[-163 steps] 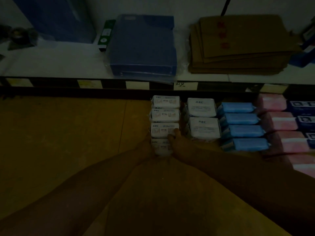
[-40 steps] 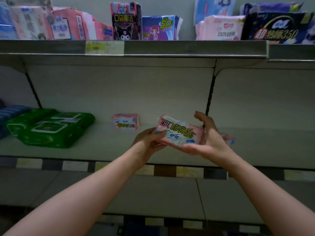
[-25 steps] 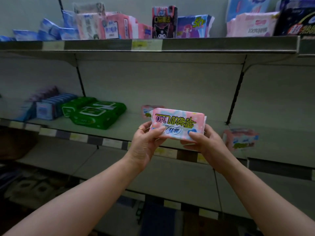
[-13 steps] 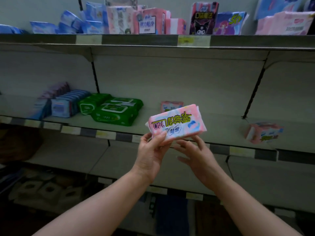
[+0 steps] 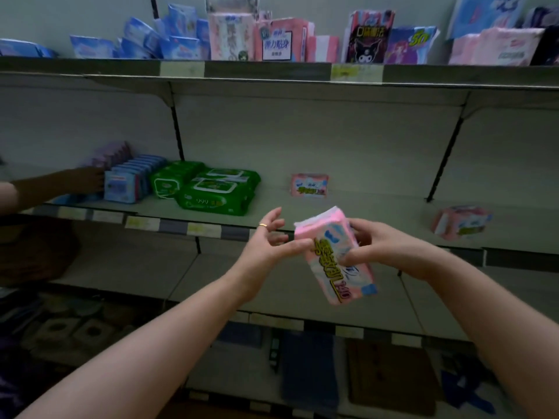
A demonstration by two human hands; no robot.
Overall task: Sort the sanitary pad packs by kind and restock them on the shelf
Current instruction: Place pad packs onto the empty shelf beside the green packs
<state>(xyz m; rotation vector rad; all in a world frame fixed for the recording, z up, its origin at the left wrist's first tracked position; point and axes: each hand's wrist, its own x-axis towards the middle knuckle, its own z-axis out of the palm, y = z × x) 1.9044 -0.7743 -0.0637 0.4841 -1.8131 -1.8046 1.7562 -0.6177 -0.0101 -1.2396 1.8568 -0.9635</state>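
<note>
1 pink pad pack [image 5: 334, 255] in R hand [image 5: 384, 246], fingers gripping it. L hand [image 5: 266, 243] fingers wide, let go since. 2 pink packs [image 5: 309, 185] on shelf [image 5: 378, 213].

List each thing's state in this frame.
Held pink pack: off the shelf, tilted on end, gripped by the right hand.
Left hand: open, fingertips at the pack's edge.
Back pink pack: standing upright on the shelf.
Right pink pack: resting on the shelf.
Green packs: lying flat.
Blue packs: standing in a row, another person's hand beside them.
</note>
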